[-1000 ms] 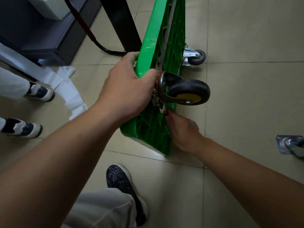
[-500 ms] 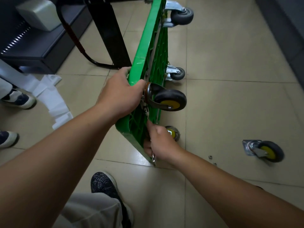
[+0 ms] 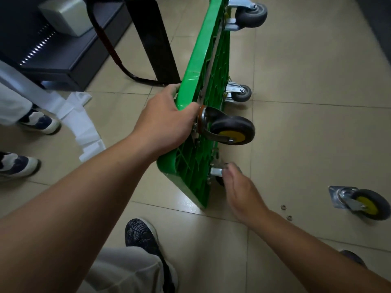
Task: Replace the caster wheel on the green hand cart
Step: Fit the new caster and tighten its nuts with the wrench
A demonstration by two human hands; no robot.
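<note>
Head view: where does the green hand cart (image 3: 203, 81) stand?

Tipped on its long edge on the floor (image 3: 306, 144), centre of the frame. The left hand (image 3: 165, 123) grips its upper rim, fingers curled over it.

And the caster wheel (image 3: 230, 130)?

A yellow-hubbed one sits on the underside, mid-frame. A loose caster (image 3: 361, 203) lies at the right edge, small hardware (image 3: 283, 207) near it.

Finished, then?

Probably not. The right hand (image 3: 241, 191) is at the lower caster (image 3: 218, 172), blurred, so I cannot tell whether its fingers pinch anything. Fastening seems left.
</note>
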